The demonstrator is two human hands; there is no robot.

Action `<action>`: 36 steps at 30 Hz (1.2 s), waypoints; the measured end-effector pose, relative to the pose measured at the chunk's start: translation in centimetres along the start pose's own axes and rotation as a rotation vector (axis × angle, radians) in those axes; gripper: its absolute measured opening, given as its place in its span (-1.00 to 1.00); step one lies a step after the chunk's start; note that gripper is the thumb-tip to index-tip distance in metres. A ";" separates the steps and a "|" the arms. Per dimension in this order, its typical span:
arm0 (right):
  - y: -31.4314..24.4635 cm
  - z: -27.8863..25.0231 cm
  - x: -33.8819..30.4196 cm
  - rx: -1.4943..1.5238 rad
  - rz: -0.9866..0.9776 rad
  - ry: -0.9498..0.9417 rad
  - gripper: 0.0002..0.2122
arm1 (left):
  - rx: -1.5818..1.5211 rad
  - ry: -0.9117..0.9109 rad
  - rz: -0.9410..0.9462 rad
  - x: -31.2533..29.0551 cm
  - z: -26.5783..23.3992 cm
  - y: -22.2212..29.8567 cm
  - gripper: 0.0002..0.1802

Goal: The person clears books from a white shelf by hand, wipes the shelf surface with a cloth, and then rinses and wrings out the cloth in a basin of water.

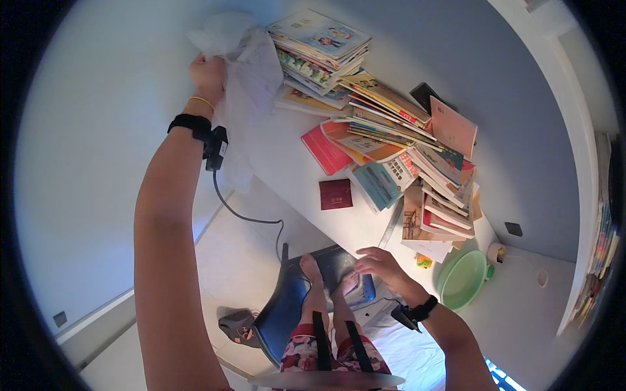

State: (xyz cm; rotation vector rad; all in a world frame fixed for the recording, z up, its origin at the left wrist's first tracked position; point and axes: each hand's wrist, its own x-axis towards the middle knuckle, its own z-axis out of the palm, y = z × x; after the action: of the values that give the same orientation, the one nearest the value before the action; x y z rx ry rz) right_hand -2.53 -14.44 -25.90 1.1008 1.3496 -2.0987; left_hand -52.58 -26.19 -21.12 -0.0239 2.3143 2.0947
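Observation:
At the far left end of the desk (287, 169), my left arm reaches up and my left hand (207, 75) is closed on a thin translucent white plastic bag (251, 78). The bag hangs down beside a stack of books (319, 42). My right hand (381, 267) hovers near the desk's front edge with its fingers apart and nothing in them. Below and beside it is the blue seat of a chair (280, 319), where my bare feet (312, 268) rest. Whatever the bag holds, if anything, I cannot make out.
Toppled books (385, 137) spread along the wall side of the desk. A dark red booklet (336, 194) lies in front of them. At the right stand a green basin (462, 280) and a paper roll (497, 253). A grey bag (240, 328) sits on the floor; a cable (251, 219) trails from my left wrist.

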 end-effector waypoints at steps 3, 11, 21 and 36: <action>0.7 -2.1 -0.9 0.045 0.028 0.087 -0.70 | -0.316 -0.014 -0.077 2.3 -0.7 -3.5 -0.73; 3.0 -3.9 0.3 0.174 -0.004 0.179 -0.72 | 0.465 0.005 0.363 5.1 -7.7 -16.2 -0.43; -5.3 -8.0 5.0 -0.147 -0.549 0.422 -0.61 | 0.854 0.086 0.061 -5.0 -1.3 -10.9 0.14; -17.6 -3.2 22.0 -2.528 -0.741 0.737 -0.70 | 1.029 -0.566 -0.155 -22.0 4.6 -19.1 0.02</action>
State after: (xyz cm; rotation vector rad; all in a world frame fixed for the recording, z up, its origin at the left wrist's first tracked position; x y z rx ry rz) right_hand -26.74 -2.11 -34.09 -0.1087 2.8211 1.0103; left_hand -30.07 -23.59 -40.06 0.3338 2.5401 0.5379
